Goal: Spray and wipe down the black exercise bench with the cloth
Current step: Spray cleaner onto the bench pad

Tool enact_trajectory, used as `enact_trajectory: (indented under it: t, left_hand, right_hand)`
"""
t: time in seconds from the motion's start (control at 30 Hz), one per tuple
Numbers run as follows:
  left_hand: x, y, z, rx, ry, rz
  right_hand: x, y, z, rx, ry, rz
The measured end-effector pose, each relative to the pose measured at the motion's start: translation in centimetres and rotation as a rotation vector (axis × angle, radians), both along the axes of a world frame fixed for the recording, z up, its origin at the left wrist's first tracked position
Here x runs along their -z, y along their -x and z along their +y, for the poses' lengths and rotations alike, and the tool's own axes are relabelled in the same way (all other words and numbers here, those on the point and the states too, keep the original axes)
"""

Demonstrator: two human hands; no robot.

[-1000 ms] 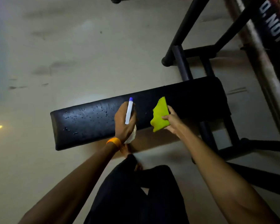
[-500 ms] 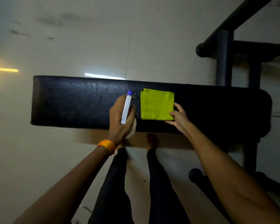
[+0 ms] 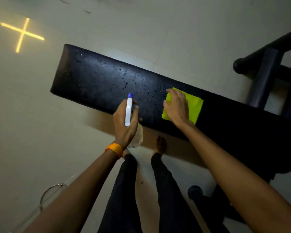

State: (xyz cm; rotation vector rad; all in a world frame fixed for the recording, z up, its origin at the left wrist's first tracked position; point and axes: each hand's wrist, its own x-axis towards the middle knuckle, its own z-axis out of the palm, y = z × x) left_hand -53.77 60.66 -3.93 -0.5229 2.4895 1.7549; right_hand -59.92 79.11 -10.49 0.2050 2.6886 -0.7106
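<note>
Counted from the head view: one black padded exercise bench, one square lime-green microfibre cloth, one white spray bottle with a blue nozzle tip, two hands, one orange wristband on the left wrist.

My left hand was wrapped tight around the spray bottle, nozzle pointing toward the bench, held just above its near edge. My right hand lay flat, palm down and fingers spread, pressing the cloth onto the bench top; it gripped nothing. The two hands were near each other but not touching.

The bench ran diagonally from upper left to right. Its vinyl top was beaded with droplets, thickest across the left and middle stretch, up to the cloth's edge. The cloth sat right of the middle, nearer the front edge.

The floor was pale, smooth and scuffed with a few dark marks. A yellow cross of light showed on it at upper left. The room was dim. A dark metal tube frame stood at the right.

Two legs in black trousers and a bare foot stood below the bench edge. The bench's right end merged into shadow. The bottle's body was mostly hidden by my left hand. A thin wire loop at lower left was too faint to identify.
</note>
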Motion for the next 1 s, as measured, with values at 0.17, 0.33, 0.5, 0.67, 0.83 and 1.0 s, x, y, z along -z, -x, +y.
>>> enact_trajectory:
  t: [0.17,0.33,0.5,0.67,0.83,1.0]
  left_hand:
    - [2.0,0.1,-5.2,-0.201,-0.007,-0.021]
    - [5.4,-0.1,-11.6,-0.356,0.041,-0.055]
    - [8.6,-0.3,-16.8,-0.39,0.078,-0.134]
    - [11.4,-0.6,-20.0,-0.4,0.115,-0.191]
    - [12.7,0.0,-20.8,-0.401,0.17,-0.175]
    - [14.5,0.7,-21.2,-0.396,0.25,-0.261]
  right_hand:
    - [3.4,5.0,-12.2,-0.375,-0.024,0.002]
    - [8.1,7.4,-20.5,-0.642,-0.139,0.031]
    - [12.0,6.6,-22.2,-0.701,-0.271,0.191]
    - [12.9,6.4,-22.5,-0.687,-0.303,0.283]
    - [13.0,6.4,-22.5,-0.67,-0.323,0.297]
    - [13.2,6.4,-22.5,-0.673,-0.336,0.314]
